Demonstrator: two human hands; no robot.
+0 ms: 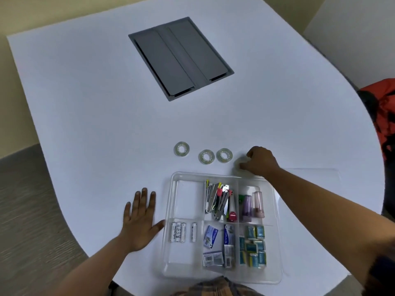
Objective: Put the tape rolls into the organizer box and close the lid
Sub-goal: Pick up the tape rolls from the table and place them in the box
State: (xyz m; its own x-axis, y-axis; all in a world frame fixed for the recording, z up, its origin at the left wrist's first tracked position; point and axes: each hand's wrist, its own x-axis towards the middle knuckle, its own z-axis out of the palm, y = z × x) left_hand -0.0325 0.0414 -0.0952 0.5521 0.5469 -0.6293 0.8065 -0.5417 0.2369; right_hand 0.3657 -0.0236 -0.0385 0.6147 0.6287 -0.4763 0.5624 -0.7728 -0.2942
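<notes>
Three clear tape rolls lie flat on the white table beyond the organizer box: one at the left (181,149), one in the middle (206,157), one to its right (224,155). A fourth tape roll (239,164) peeks out under my right hand (260,162), whose fingers curl around it on the table. The clear organizer box (171,210) stands open near me, its far-left compartment bare. Its clear lid (310,174) lies folded back flat to the right. My left hand (141,218) rests flat, fingers spread, just left of the box.
The box holds batteries (180,232), staplers (218,200), staple packs (253,245) and small boxes (215,244). A grey cable hatch (180,58) is set into the table's far middle. An orange and black bag (384,116) sits off the right edge.
</notes>
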